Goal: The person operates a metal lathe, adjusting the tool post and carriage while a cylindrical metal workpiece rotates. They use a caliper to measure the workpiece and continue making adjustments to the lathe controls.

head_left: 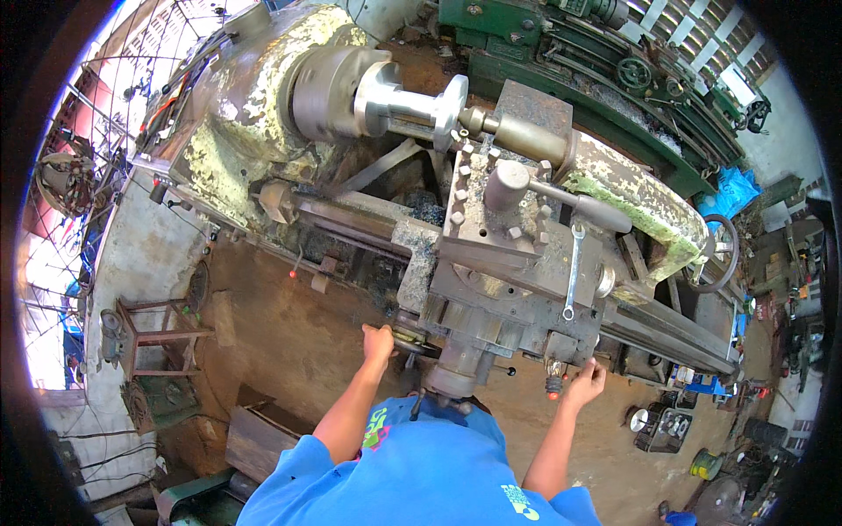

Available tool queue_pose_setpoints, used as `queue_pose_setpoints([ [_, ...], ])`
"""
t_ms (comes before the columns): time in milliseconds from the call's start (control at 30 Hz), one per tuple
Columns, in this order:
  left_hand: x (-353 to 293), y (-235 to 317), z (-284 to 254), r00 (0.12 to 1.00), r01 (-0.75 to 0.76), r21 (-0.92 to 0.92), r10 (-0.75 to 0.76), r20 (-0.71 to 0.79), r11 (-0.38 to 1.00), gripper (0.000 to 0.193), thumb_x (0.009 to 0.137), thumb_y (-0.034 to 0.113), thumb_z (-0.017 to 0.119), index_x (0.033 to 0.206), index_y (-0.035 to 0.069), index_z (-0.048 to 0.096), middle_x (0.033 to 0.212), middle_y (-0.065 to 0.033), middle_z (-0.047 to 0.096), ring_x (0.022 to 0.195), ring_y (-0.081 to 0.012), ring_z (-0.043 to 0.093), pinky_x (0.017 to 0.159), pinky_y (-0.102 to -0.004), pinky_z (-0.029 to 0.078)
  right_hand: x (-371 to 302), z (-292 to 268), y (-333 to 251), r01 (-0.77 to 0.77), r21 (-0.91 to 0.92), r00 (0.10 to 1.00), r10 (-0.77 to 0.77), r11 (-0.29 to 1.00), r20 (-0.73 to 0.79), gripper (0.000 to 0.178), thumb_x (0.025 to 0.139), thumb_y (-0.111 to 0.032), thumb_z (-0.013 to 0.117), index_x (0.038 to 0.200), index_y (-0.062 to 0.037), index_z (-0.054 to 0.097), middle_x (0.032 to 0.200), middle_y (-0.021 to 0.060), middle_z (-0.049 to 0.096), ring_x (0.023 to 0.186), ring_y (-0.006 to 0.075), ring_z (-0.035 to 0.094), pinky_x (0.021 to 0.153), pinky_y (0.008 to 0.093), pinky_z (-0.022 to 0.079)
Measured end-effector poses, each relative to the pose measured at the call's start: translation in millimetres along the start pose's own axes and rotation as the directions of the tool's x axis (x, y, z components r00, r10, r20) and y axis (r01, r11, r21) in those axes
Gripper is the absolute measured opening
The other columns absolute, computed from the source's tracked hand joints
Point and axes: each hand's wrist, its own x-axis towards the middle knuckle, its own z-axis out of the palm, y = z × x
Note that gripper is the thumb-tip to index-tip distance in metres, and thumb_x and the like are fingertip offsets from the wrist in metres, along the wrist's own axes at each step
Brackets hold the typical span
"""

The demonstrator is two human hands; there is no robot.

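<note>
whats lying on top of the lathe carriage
A wrench lies flat on the carriage, beside the tool post with its lever handle. Whatever sits under the tool post is covered.

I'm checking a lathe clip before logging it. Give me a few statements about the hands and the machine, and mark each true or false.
1. The left hand rests on a handwheel at the front of the lathe. True.
2. The right hand holds the wrench. False: the wrench lies loose on top of the carriage; the right hand is lower, at a lever with a red knob.
3. A shiny metal workpiece sits in the chuck. True.
4. The person wears a red shirt. False: the shirt is blue.
5. Both hands are raised off the machine. False: both are at its front controls.
</note>
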Motion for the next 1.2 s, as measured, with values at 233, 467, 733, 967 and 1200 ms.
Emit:
queue_pose_setpoints([
  [233,1,1,-1,1.0,0.025,0.007,-0.025,-0.009,1.0,0.06,0.084,0.018,0.055,0.13,-0.009,0.028,0.087,-0.0191,0.059,0.066,-0.025,0.061,0.047,-0.0381,0.053,-28,35,-70,0.416,-0.481,0.88,-0.208,0.772,0.427,0.019,0.084,-0.017,0.071,0.088,0.0,0.065,0.07,0.0121,0.065,0.061,0.0215,0.062,0.059,0.0346,0.048],
  [467,2,4,-4,0.998,0.033,-0.008,-0.033,0.053,0.999,0.039,0.086,0.019,0.055,0.111,-0.005,0.037,0.081,-0.0142,0.053,0.064,-0.0213,0.054,0.047,-0.0417,0.053,-59,40,-78,0.414,-0.665,0.904,-0.197,0.621,0.379,0.026,0.082,-0.025,0.071,0.09,-0.0014,0.068,0.074,0.0191,0.068,0.067,0.0341,0.068,0.064,0.0423,0.052],
  [733,16,-5,-5,0.994,0.02,0.002,-0.02,0.111,1.0,0.039,0.087,0.02,0.054,0.112,-0.005,0.035,0.076,-0.0117,0.052,0.058,-0.0201,0.053,0.052,-0.0427,0.055,-48,37,-69,0.38,-0.581,0.918,-0.217,0.72,0.332,0.025,0.082,-0.026,0.07,0.088,-0.0011,0.069,0.074,0.0188,0.068,0.07,0.0367,0.068,0.067,0.043,0.052],
  [967,16,-4,-6,0.992,0.055,-0.043,-0.049,0.119,0.998,0.03,0.088,0.021,0.055,0.101,-0.005,0.048,0.069,-0.0111,0.052,0.054,-0.0209,0.054,0.047,-0.0408,0.053,-50,37,-73,0.373,-0.551,0.918,-0.214,0.746,0.333,0.025,0.082,-0.025,0.069,0.087,0.0003,0.068,0.077,0.0202,0.068,0.073,0.0379,0.068,0.068,0.043,0.052],
  [1200,19,-2,-14,0.963,0.075,0.002,-0.073,0.259,0.997,0.046,0.088,0.024,0.054,0.117,-0.003,0.031,0.076,-0.0086,0.048,0.059,-0.017,0.051,0.053,-0.0406,0.055,-54,36,-71,0.357,-0.59,0.926,-0.194,0.724,0.323,0.025,0.083,-0.025,0.069,0.088,-0.0009,0.068,0.079,0.021,0.068,0.075,0.0381,0.068,0.069,0.0434,0.052],
])
